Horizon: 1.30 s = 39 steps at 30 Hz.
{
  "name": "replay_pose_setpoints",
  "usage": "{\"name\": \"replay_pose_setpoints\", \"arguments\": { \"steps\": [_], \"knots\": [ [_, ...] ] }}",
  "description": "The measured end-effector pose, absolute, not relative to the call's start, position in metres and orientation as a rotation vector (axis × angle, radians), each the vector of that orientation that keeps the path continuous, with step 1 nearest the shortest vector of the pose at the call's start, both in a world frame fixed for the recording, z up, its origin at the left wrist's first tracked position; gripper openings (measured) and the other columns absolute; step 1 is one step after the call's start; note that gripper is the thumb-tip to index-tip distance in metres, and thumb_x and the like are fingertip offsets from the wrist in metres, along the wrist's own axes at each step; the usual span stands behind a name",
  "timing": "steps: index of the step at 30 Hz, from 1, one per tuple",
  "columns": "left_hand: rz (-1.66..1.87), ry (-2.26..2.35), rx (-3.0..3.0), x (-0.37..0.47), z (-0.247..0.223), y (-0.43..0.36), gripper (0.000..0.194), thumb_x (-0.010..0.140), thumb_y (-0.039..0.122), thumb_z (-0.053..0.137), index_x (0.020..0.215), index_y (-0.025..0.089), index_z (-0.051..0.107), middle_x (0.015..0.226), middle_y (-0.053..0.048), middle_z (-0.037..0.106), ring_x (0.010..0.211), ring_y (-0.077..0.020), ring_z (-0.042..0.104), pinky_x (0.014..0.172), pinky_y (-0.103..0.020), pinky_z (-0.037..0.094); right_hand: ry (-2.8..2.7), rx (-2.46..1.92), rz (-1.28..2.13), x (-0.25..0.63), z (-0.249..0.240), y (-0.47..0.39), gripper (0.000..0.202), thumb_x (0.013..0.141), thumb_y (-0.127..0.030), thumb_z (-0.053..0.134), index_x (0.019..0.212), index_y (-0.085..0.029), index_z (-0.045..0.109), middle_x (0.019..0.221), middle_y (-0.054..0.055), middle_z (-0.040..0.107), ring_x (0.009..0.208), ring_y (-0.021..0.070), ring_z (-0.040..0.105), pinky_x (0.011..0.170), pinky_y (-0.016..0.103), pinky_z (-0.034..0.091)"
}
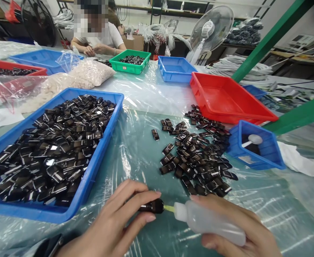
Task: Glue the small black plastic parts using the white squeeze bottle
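Between the thumb and fingers of my left hand [122, 217] is a small glossy black plastic part [154, 206], held level above the table. My right hand [239, 225] is wrapped round a translucent white squeeze bottle [213, 219], tipped on its side. Its thin yellowish nozzle points left and meets the end of the black part; whether it goes inside, I cannot tell. Just beyond my hands lies a loose pile of similar black parts [197, 153]. To the left, a large blue tray [92, 185] is heaped with more of them.
At right stand a red tray [234, 85] and a small blue bin [256, 157] holding a white scoop [254, 139]. Farther back are a green tray [130, 67], a blue tray [177, 71] and a bag of pale pieces [92, 73]. Another person [100, 39] sits across the table.
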<state>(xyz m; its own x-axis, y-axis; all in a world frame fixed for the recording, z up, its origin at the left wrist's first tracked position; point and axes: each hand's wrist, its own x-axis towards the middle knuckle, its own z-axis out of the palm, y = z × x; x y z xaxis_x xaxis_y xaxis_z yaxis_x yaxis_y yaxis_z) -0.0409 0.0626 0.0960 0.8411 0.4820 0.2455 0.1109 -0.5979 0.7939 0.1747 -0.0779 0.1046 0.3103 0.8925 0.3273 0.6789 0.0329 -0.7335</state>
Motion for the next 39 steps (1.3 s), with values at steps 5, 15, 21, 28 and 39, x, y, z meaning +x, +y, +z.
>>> {"name": "replay_pose_setpoints", "arguments": {
  "steps": [5,15,21,28,39],
  "knots": [
    [0.665,0.740,2.043,-0.038,0.096,0.070,0.024,0.101,0.028,0.043,0.121,0.030,0.055,0.114,-0.005,0.058,0.106,-0.0218,0.055,0.085,-0.031,0.048,-1.208,-1.850,0.542,0.180,0.103,-0.077,0.032,0.081,-0.038,0.068,0.113,-0.038,0.068,0.104,-0.002,0.077,0.078,0.0189,0.075,0.055,0.020,0.061],
    [0.653,0.762,1.858,-0.034,0.091,0.071,0.021,0.100,0.029,0.045,0.116,0.029,0.058,0.111,-0.003,0.061,0.107,-0.0206,0.057,0.086,-0.031,0.047,-1.325,-1.793,0.457,0.159,0.083,-0.033,0.026,0.088,-0.029,0.062,0.113,-0.027,0.058,0.116,0.006,0.067,0.109,0.0222,0.064,0.091,0.039,0.053],
    [0.720,0.703,1.928,-0.034,0.091,0.070,0.021,0.099,0.024,0.048,0.117,0.031,0.057,0.110,-0.003,0.058,0.105,-0.0206,0.055,0.087,-0.033,0.046,-1.397,-1.805,-0.143,0.147,0.081,-0.045,0.025,0.084,-0.024,0.066,0.105,-0.022,0.052,0.094,0.006,0.061,0.086,0.0214,0.064,0.070,0.034,0.056],
    [0.820,0.538,2.093,-0.038,0.085,0.065,0.026,0.099,0.017,0.046,0.122,0.028,0.051,0.108,-0.004,0.056,0.100,-0.0198,0.053,0.084,-0.031,0.043,-1.942,-1.750,-0.192,0.112,0.076,-0.034,0.023,0.097,-0.015,0.040,0.094,-0.016,0.063,0.083,0.009,0.068,0.071,0.0217,0.066,0.061,0.035,0.058],
    [0.868,0.384,2.205,-0.041,0.088,0.062,0.027,0.102,0.018,0.041,0.128,0.022,0.047,0.111,-0.005,0.054,0.102,-0.0176,0.049,0.086,-0.027,0.039,-1.928,-1.719,-0.076,0.115,0.076,-0.034,0.025,0.096,-0.008,0.034,0.094,-0.017,0.057,0.081,0.008,0.065,0.071,0.0219,0.064,0.057,0.032,0.056]
  ]
}}
